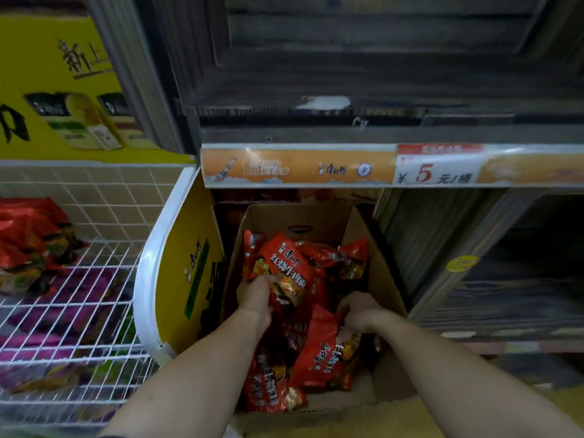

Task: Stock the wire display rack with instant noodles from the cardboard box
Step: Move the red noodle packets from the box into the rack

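Observation:
An open cardboard box (pixel 384 270) stands on the floor at bottom centre, holding several red instant noodle packs. My left hand (pixel 256 295) is inside it, gripping a red noodle pack (pixel 286 263) by its lower edge. My right hand (pixel 358 312) is closed on the top edge of another red noodle pack (pixel 327 352) nearer the front of the box. The white wire display rack (pixel 72 314) fills the left side. On its upper shelf, at the far left, lie a few red packs (pixel 28 238). Purple packs show through the wires below.
A yellow side panel with a white rim (pixel 177 279) closes the rack's right end, right beside the box. A dark shelf with an orange price strip (pixel 392 167) reading 5 hangs over the box's far end. Grey shelving stands at right.

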{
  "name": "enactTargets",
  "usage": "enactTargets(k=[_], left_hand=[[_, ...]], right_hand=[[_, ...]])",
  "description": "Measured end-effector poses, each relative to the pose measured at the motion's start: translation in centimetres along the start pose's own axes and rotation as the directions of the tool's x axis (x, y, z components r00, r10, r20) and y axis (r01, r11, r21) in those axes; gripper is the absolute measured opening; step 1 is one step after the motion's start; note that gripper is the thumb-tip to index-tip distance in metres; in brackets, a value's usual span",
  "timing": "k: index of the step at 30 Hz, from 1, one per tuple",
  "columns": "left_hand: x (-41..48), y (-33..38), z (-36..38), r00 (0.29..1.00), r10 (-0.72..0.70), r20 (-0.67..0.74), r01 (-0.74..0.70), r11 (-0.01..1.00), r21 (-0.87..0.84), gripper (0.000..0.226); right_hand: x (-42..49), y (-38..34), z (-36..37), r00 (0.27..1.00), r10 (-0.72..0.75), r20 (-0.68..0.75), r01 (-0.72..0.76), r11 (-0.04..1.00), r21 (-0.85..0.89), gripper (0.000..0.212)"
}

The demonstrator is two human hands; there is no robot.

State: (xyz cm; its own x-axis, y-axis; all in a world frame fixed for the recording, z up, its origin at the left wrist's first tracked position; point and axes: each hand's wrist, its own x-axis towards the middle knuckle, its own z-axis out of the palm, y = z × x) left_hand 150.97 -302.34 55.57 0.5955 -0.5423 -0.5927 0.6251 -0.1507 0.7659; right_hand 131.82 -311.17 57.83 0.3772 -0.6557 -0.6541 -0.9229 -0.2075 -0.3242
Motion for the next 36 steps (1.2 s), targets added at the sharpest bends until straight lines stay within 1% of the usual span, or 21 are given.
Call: enactTargets(k=[3, 6, 8, 10, 12, 13, 14, 15, 17, 18, 19, 21, 23, 24, 25, 27, 29, 30, 32, 34, 36], left_hand=[[-0.7, 1.5, 0.6, 0.997, 0.072, -0.014, -0.073, 0.997, -0.029, 0.025], [-1.5, 2.7, 1.1, 0.994, 0.109, -0.015, -0.109, 0.989, -0.101, 0.032], [-1.8, 3.2, 1.1, 0.993, 0.114, -0.023, -0.116, 0.984, -0.133, 0.034], [-2.5, 3.6, 0.9, 0.992, 0.124, -0.009, -0.124, 0.980, -0.153, 0.038], [-3.3, 3.9, 0.6, 0.990, 0.138, -0.033, -0.142, 0.980, -0.143, 0.053], [-4.0, 4.1, 0.5, 0.990, 0.133, -0.045, -0.138, 0.981, -0.135, 0.058], [-4.5, 4.1, 0.4, 0.991, 0.125, -0.051, -0.130, 0.983, -0.127, 0.060], [-5.2, 4.0, 0.3, 0.993, 0.109, -0.042, -0.114, 0.986, -0.120, 0.063], [-6.4, 3.4, 0.2, 0.998, 0.063, 0.017, -0.061, 0.989, -0.135, 0.080], [-6.7, 2.8, 0.2, 0.996, 0.046, 0.078, -0.033, 0.988, -0.153, 0.088], [-7.4, 2.3, 0.2, 0.987, 0.032, 0.157, -0.004, 0.984, -0.180, 0.088], [-9.1, 1.6, 0.4, 0.940, 0.024, 0.339, 0.055, 0.973, -0.222, 0.079], [-11.0, 1.1, 0.2, 0.878, 0.006, 0.479, 0.129, 0.960, -0.248, 0.075], [-11.8, 0.9, 0.0, 0.847, 0.001, 0.531, 0.154, 0.957, -0.247, 0.074], [-12.8, 0.7, -0.4, 0.835, 0.003, 0.550, 0.152, 0.960, -0.236, 0.071], [-14.8, 0.1, -1.3, 0.842, 0.022, 0.540, 0.113, 0.970, -0.217, 0.061], [-17.0, -1.1, -2.3, 0.862, 0.043, 0.505, 0.074, 0.975, -0.209, 0.054], [-18.1, -2.0, -2.8, 0.866, 0.044, 0.498, 0.073, 0.974, -0.213, 0.053], [-20.2, -4.0, -3.8, 0.881, 0.039, 0.472, 0.073, 0.974, -0.216, 0.055], [-22.4, -6.0, -5.0, 0.904, 0.031, 0.426, 0.076, 0.970, -0.231, 0.056], [-24.6, -7.7, -6.4, 0.927, 0.029, 0.373, 0.078, 0.960, -0.268, 0.054]], right_hand=[[-2.5, -0.4, -2.8, 0.978, -0.010, -0.210, 0.052, 0.979, 0.197, 0.064], [-4.4, -0.7, -4.5, 0.926, 0.108, -0.363, 0.053, 0.913, 0.406, 0.067], [-5.6, -0.5, -4.4, 0.885, 0.186, -0.428, 0.056, 0.868, 0.493, 0.070], [-6.7, -0.1, -3.7, 0.823, 0.282, -0.494, 0.086, 0.797, 0.598, 0.058], [-7.9, 0.4, -3.1, 0.731, 0.388, -0.562, 0.137, 0.722, 0.678, 0.040], [-8.4, 0.6, -2.9, 0.691, 0.432, -0.579, 0.179, 0.674, 0.716, 0.034], [-8.9, 0.7, -2.9, 0.676, 0.467, -0.570, 0.235, 0.597, 0.767, 0.030], [-9.4, 0.7, -2.7, 0.688, 0.482, -0.542, 0.293, 0.498, 0.816, 0.028], [-10.3, 0.4, -2.4, 0.760, 0.460, -0.458, 0.353, 0.299, 0.886, 0.028], [-10.7, 0.1, -2.0, 0.793, 0.430, -0.431, 0.360, 0.240, 0.902, 0.026], [-11.2, -0.5, -1.6, 0.819, 0.398, -0.413, 0.362, 0.199, 0.910, 0.024], [-11.9, -1.5, -0.4, 0.850, 0.341, -0.403, 0.360, 0.183, 0.915, 0.022], [-12.1, -2.0, 1.0, 0.872, 0.284, -0.399, 0.354, 0.198, 0.914, 0.027], [-12.1, -2.0, 1.7, 0.870, 0.272, -0.411, 0.358, 0.225, 0.906, 0.031], [-12.3, -1.9, 2.4, 0.864, 0.269, -0.425, 0.356, 0.269, 0.895, 0.035], [-12.9, -1.1, 3.3, 0.859, 0.244, -0.449, 0.354, 0.351, 0.867, 0.039], [-14.3, 0.1, 4.4, 0.887, 0.192, -0.420, 0.330, 0.372, 0.867, 0.034], [-15.0, 1.0, 5.1, 0.907, 0.160, -0.390, 0.314, 0.362, 0.878, 0.033], [-16.9, 2.8, 6.4, 0.935, 0.110, -0.338, 0.284, 0.342, 0.896, 0.037], [-18.7, 4.3, 7.9, 0.949, 0.065, -0.310, 0.276, 0.308, 0.911, 0.039], [-20.3, 5.2, 9.5, 0.959, 0.033, -0.282, 0.263, 0.275, 0.925, 0.035]])
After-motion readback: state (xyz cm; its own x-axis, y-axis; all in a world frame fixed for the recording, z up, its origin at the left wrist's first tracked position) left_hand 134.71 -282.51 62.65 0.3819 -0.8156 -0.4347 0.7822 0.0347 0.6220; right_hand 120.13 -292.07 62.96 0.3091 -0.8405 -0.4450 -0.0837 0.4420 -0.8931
